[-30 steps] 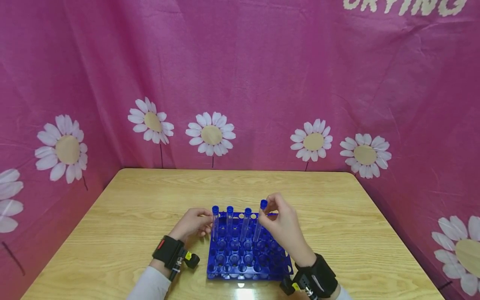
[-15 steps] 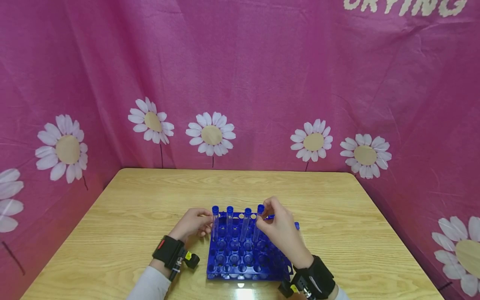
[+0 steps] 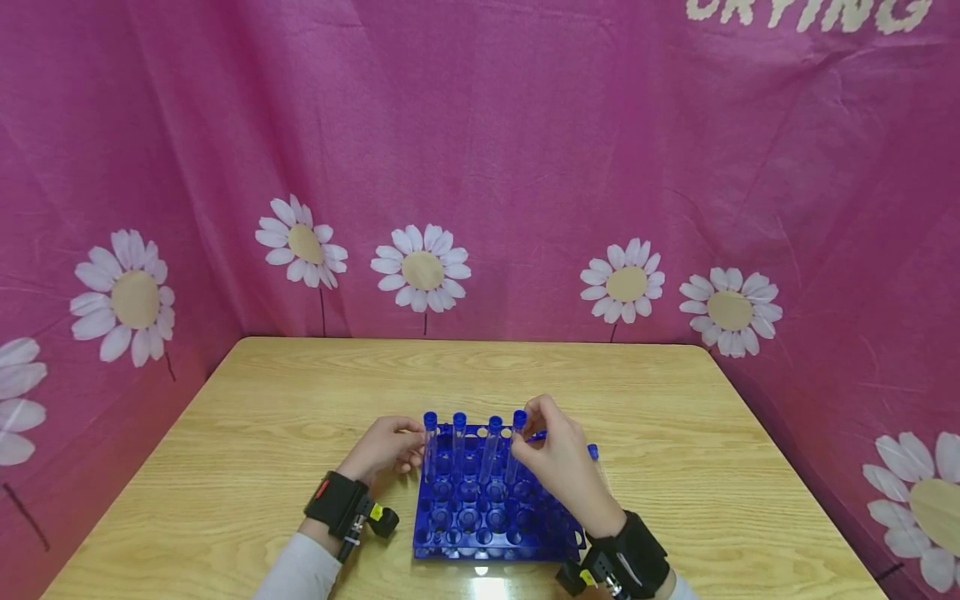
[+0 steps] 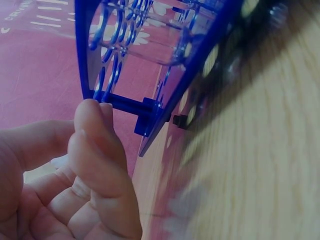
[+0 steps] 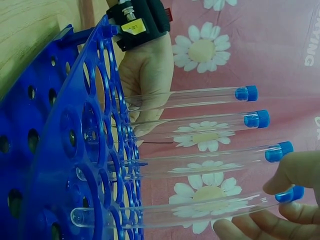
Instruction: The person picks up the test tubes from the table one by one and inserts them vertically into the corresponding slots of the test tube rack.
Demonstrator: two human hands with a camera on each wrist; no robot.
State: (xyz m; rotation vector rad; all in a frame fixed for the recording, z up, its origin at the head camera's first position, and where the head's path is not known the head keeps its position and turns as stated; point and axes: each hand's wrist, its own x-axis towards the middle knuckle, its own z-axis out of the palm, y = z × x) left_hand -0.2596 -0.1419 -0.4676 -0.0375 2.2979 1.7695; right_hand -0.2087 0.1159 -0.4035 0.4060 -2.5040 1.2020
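A blue test tube rack (image 3: pixel 468 546) stands on the wooden table, with several clear, blue-capped test tubes upright in its back row. My right hand (image 3: pixel 561 454) pinches the rightmost test tube (image 3: pixel 517 450) of that row between thumb and fingers, just by its blue cap (image 5: pixel 290 194). In the right wrist view, the tube's rounded lower end (image 5: pixel 82 217) sits inside the rack. My left hand (image 3: pixel 390 446) holds the rack's left back edge; its fingertips (image 4: pixel 90 112) pinch the corner of the upper plate, the other fingers curled.
Another blue cap (image 3: pixel 593 452) shows beyond my right wrist, at the rack's right side. Three more test tubes (image 5: pixel 200 96) stand in the row, near my left hand. A pink curtain with daisies (image 3: pixel 480 167) hangs behind the table (image 3: pixel 315 375).
My right hand has moved down and slightly left, lowering the test tube in the rack. The blue cap to the right has come into view. The left hand stays at the rack.
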